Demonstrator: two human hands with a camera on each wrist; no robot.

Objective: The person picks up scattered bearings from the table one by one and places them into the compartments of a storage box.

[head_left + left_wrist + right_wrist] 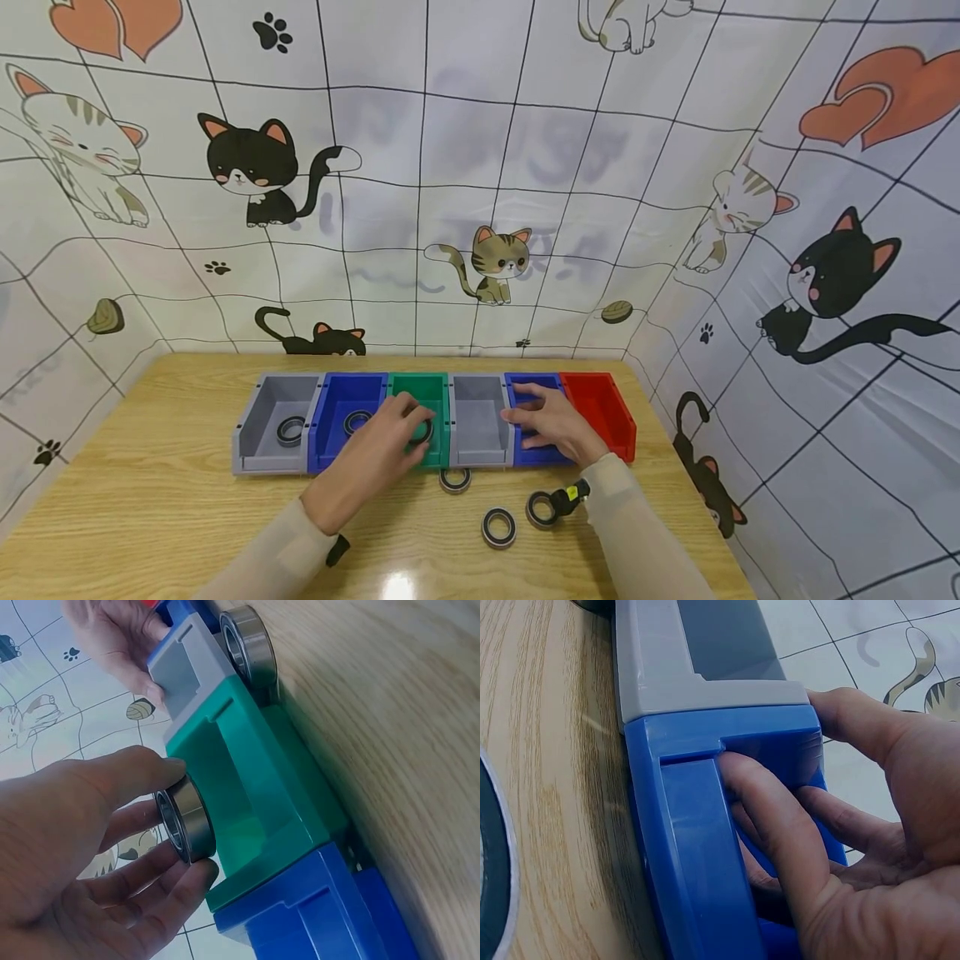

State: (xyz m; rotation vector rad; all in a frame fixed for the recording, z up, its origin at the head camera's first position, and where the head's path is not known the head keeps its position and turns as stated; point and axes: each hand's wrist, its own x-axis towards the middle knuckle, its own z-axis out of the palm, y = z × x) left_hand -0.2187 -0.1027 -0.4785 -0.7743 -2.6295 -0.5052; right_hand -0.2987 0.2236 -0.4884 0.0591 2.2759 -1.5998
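Observation:
My left hand [378,446] pinches a ball bearing [196,825] by its rim, thumb above and fingers below. It holds the bearing over the opening of the green bin [281,795]. My right hand [555,421] is at the right-hand blue bin [705,847], fingers spread and slightly bent. In the right wrist view its thumb lies at the front lip and its index fingertip at the wall beside the middle grey bin [480,417]. Other fingers dip into the blue bin, partly hidden; no bearing shows among them.
The bins stand in a row, ending in a red bin [600,408]. The left grey bin [270,462] and left blue bin [326,458] each hold a bearing. On the wooden table [150,500] lie three bearings, one [454,481] against the bins. Cat-print cloth [420,167] hangs behind.

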